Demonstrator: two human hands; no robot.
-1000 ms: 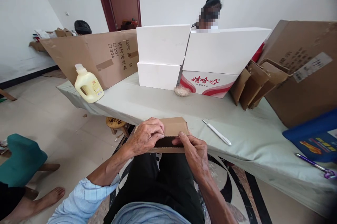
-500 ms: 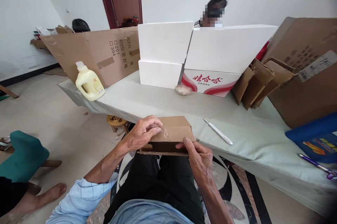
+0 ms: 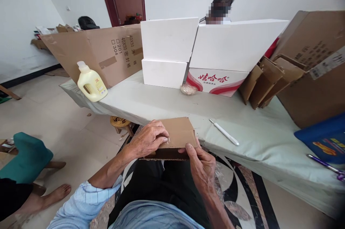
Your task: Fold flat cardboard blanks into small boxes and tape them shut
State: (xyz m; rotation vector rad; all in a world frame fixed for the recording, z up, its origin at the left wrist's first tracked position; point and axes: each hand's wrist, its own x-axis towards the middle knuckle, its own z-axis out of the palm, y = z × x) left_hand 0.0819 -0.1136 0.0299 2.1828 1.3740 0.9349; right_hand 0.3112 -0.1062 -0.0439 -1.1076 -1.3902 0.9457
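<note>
A small brown cardboard box [image 3: 180,134] rests at the near edge of the pale green table [image 3: 161,103], above my lap. My left hand [image 3: 148,138] lies over its left top flap, fingers curled and pressing on a strip of clear tape. My right hand [image 3: 201,162] grips the box's near right edge, thumb up against the flap. The open, dark side of the box faces me between the two hands.
A white pen-like tool [image 3: 224,132] lies right of the box. A yellow bottle [image 3: 91,81], a flat carton [image 3: 102,51], white foam boxes [image 3: 168,38], folded cartons [image 3: 266,80], a blue bag [image 3: 323,139]. A person sits behind the boxes; another's bare foot [image 3: 58,191] at left.
The top flap has come down closer to the box. My left fingers slid along the taped flap and my right thumb moved up to its edge.
</note>
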